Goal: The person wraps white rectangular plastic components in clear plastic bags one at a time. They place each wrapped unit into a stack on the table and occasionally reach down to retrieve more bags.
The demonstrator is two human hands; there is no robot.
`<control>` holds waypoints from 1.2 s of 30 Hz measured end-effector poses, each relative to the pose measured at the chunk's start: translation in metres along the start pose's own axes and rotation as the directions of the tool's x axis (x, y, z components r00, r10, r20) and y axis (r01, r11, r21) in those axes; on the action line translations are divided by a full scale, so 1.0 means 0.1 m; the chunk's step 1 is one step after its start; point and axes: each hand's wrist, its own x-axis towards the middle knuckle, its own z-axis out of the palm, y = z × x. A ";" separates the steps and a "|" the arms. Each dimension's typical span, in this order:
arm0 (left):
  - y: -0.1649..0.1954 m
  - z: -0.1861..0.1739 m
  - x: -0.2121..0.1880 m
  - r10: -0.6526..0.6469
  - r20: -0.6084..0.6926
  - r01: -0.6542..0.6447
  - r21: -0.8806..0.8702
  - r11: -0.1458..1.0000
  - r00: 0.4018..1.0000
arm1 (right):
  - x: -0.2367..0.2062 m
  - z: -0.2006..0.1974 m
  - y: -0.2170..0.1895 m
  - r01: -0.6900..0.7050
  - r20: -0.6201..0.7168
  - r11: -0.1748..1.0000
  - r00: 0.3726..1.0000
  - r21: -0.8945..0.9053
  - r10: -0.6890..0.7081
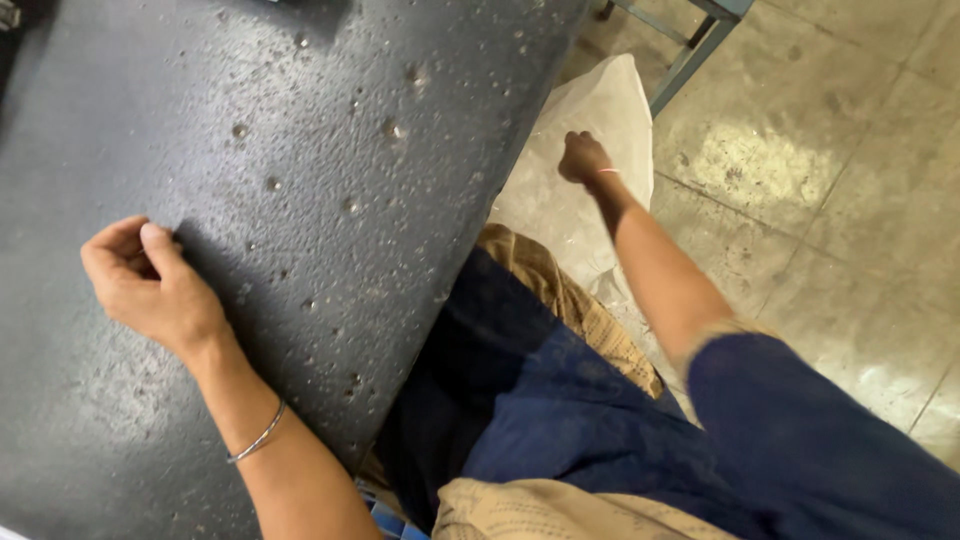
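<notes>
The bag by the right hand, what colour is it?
White, slightly see-through bag; head view shows it.

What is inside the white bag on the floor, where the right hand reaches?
Only the right hand, closed into a fist, shows against the white bag beside the dark table. The contents are not visible: the bag's own plastic covers them. The left hand rests curled on the table.

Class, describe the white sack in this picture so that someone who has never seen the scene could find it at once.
Start at the dark speckled worktable filling the left of the view. Just past its right edge, down on the grey tiled floor, stands a white sack, with the right hand reaching into its top. It is the only pale, crinkled thing there, beside a blue metal frame.
</notes>
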 end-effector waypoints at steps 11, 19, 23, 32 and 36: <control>0.15 0.17 0.19 0.007 0.051 -0.016 0.184 0.983 0.999 | -0.18 0.24 0.32 -0.247 0.534 0.969 0.817 -0.016 0.218; 0.38 0.28 0.30 -0.003 0.080 -0.018 0.260 0.965 0.997 | -0.06 0.45 0.47 -0.321 -0.180 0.944 0.927 0.078 0.330; 0.38 0.31 0.31 0.021 0.089 -0.046 0.289 0.956 0.996 | 0.25 0.34 0.37 -0.147 -0.184 0.973 0.966 0.177 0.179; 0.18 0.14 0.22 0.032 0.108 -0.061 0.278 0.959 0.994 | 0.15 0.34 0.56 -0.295 0.360 0.913 0.849 -0.282 0.386; 0.06 0.04 0.17 0.034 0.092 -0.059 0.280 0.958 0.995 | -0.23 0.26 0.48 -0.195 0.006 0.956 0.979 -0.219 0.202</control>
